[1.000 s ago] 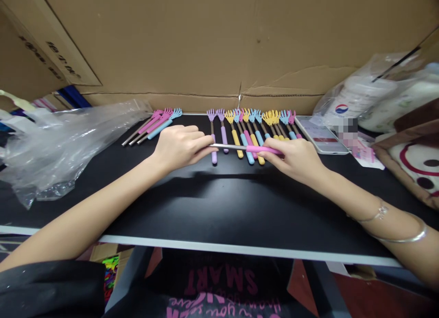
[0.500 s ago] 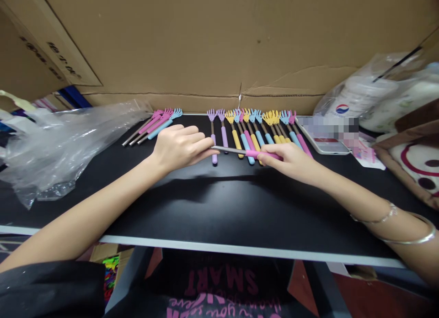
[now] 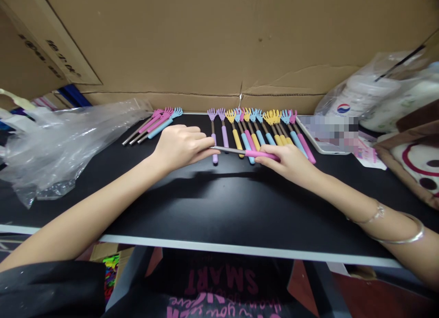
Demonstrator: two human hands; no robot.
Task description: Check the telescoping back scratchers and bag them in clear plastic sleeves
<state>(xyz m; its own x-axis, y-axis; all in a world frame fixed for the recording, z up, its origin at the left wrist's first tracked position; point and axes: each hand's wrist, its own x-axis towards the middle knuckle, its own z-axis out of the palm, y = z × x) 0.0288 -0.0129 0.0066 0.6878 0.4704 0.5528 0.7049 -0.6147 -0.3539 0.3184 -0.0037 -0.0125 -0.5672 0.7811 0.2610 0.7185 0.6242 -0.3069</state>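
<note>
"What was seen nearest?"

"A smooth black desktop (image 3: 219, 222), crumpled plastic (image 3: 68, 149) at its left. Above it, a pink-gripped metal rod (image 3: 252, 153) was held crosswise, pink end pointed right."

"Held how?"

"Its shaft was clamped in the left hand (image 3: 180, 146), its grip in the right hand (image 3: 290, 162), the two spaced apart."

"And beyond?"

"Claw-headed sticks (image 3: 237, 143) were partly hidden by the right hand, backed by creased cardboard (image 3: 192, 39)."

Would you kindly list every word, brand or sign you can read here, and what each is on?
"SMART": black cloth on the lap; the other pink lettering is too unclear to quote surely.
Cup: round red, white and blue logo, no readable word.
Left cardboard: printed characters, too blurred.
Phone and pink card: blurred, unreadable.
Pink scratcher: no text visible.
</note>
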